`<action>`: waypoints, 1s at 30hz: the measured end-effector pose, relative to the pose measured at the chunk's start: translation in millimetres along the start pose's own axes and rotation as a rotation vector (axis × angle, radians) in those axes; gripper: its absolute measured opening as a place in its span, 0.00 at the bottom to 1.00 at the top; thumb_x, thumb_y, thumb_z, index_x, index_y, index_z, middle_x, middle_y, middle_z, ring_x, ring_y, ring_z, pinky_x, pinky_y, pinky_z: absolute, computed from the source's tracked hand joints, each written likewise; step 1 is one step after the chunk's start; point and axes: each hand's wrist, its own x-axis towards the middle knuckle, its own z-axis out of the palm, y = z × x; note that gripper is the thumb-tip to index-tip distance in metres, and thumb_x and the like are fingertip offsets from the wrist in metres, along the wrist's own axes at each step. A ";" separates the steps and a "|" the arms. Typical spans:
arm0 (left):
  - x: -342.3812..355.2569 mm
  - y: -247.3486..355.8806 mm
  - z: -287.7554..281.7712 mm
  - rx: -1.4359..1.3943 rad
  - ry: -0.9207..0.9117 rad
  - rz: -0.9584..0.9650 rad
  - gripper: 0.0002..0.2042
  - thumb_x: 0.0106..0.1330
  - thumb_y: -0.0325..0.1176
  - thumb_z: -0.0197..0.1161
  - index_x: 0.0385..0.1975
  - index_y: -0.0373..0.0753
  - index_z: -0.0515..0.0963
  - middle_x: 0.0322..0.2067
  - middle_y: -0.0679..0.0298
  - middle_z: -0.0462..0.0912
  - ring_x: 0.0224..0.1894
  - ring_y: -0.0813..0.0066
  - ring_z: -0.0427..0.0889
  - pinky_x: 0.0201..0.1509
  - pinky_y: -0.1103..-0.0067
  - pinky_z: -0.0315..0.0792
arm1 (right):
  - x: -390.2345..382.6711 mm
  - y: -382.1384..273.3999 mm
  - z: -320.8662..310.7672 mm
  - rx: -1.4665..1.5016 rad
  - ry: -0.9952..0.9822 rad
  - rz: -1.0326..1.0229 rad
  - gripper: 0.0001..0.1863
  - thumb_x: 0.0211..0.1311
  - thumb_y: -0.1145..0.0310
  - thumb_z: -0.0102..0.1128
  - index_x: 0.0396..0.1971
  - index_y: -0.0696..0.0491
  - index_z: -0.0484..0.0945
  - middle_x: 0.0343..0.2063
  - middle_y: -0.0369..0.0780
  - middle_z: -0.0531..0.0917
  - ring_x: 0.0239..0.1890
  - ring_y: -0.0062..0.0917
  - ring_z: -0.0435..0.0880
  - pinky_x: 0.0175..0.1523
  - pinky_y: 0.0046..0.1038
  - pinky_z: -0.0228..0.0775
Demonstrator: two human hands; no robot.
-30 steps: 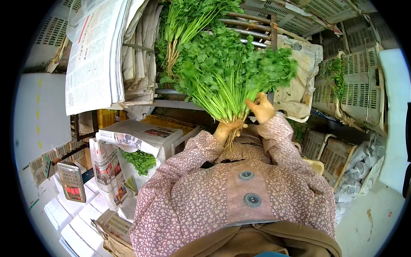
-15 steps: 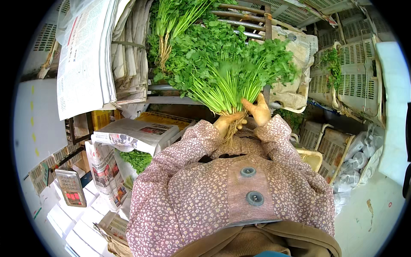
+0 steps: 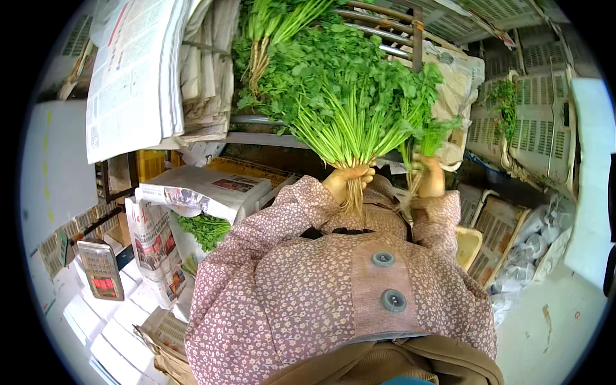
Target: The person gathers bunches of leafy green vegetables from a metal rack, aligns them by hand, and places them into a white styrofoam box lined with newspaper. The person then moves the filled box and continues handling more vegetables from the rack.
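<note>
My left hand (image 3: 346, 182) is closed round the lower stems of a large coriander bunch (image 3: 343, 131). Its pale roots hang below my fingers, and its leaves fan out away from me over the rack. To the right, my right hand (image 3: 430, 178) grips a smaller clump of coriander (image 3: 436, 136) by the stem ends, with thin roots trailing beneath. Some of the clump's leaves overlap the right edge of the large bunch. Another coriander bunch (image 3: 260, 54) lies at the far left of the rack, its brownish roots pointing toward me.
A metal-barred rack (image 3: 385, 35) supports the greens. Stacked newspapers (image 3: 138, 83) stand at its left. Newspaper covers a crate (image 3: 205, 183) near my left arm, above more greens (image 3: 204, 231). A calculator-like device (image 3: 101, 269) sits lower left; plastic crates (image 3: 526, 122) line the right.
My right hand has moved right, away from the large bunch, and now holds a separate small clump of coriander. My left hand keeps its hold on the large bunch.
</note>
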 end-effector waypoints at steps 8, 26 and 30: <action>-2.2 5.4 -4.4 0.065 -0.080 -0.002 0.22 0.62 0.42 0.58 0.54 0.38 0.69 0.45 0.61 0.78 0.36 0.79 0.77 0.40 0.84 0.71 | 13.0 30.6 28.3 0.075 -0.207 0.057 0.18 0.50 0.72 0.57 0.43 0.54 0.69 0.31 0.35 0.79 0.20 0.18 0.72 0.22 0.18 0.66; 18.9 -2.4 11.3 0.025 -0.020 -0.087 0.17 0.66 0.40 0.53 0.50 0.39 0.70 0.26 0.75 0.75 0.16 0.90 0.61 0.19 0.89 0.59 | 13.5 50.2 26.9 0.260 -0.222 0.248 0.22 0.55 0.71 0.57 0.51 0.52 0.67 0.48 0.36 0.76 0.14 0.12 0.61 0.18 0.15 0.52; 7.9 2.8 16.1 0.199 0.011 0.013 0.11 0.63 0.34 0.56 0.40 0.35 0.78 0.16 0.74 0.67 0.14 0.86 0.58 0.16 0.86 0.49 | 1.0 -5.3 28.6 -0.301 -0.039 0.103 0.19 0.54 0.68 0.57 0.47 0.53 0.72 0.42 0.39 0.79 0.14 0.12 0.64 0.16 0.13 0.52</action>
